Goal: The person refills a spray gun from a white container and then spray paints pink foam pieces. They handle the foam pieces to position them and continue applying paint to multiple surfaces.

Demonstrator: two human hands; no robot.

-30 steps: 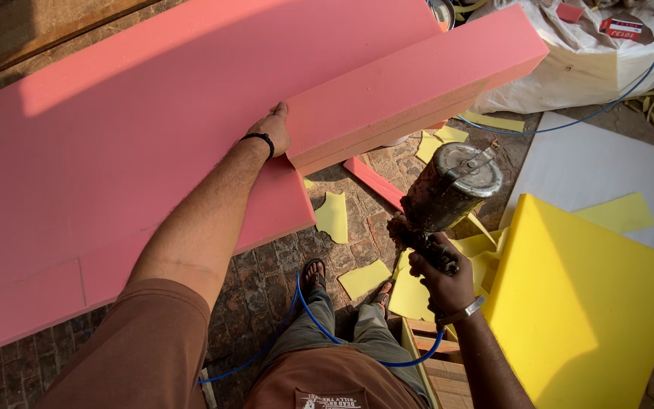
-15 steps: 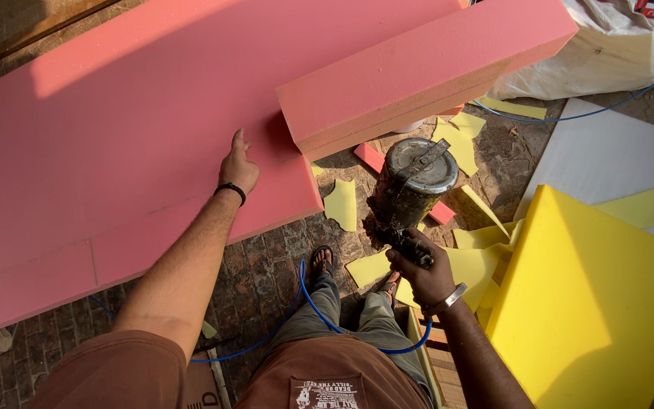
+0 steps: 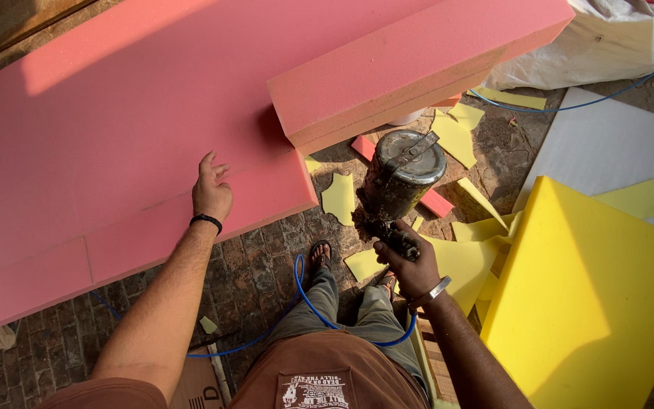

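From the head camera, looking straight down: the left hand (image 3: 211,193) lies flat and open, fingers spread a little, palm down on the big pink foam sheet (image 3: 100,151), near its lower edge; a dark band sits on that wrist. The right hand (image 3: 410,265) is closed around the grip of a spray gun (image 3: 399,185), whose dull metal cup (lid on, stained dark) points up toward the camera; a metal bangle shows at the wrist. A thick pink foam block (image 3: 410,64) lies across the upper right of the sheet, its near corner overhanging, and the gun's cup hangs just below that corner, apart from it. A blue hose (image 3: 308,291) loops over the brick floor (image 3: 259,265) between the person's sandalled feet; a second stretch of blue hose runs along the white sack (image 3: 607,38) at top right. A large yellow foam slab (image 3: 592,303) stands tilted to the right, just beside the right forearm; yellow foam scraps (image 3: 338,198) and a few pink offcuts (image 3: 434,201) lie scattered on the bricks below the gun; a white sheet (image 3: 607,148) lies flat beyond the yellow slab.
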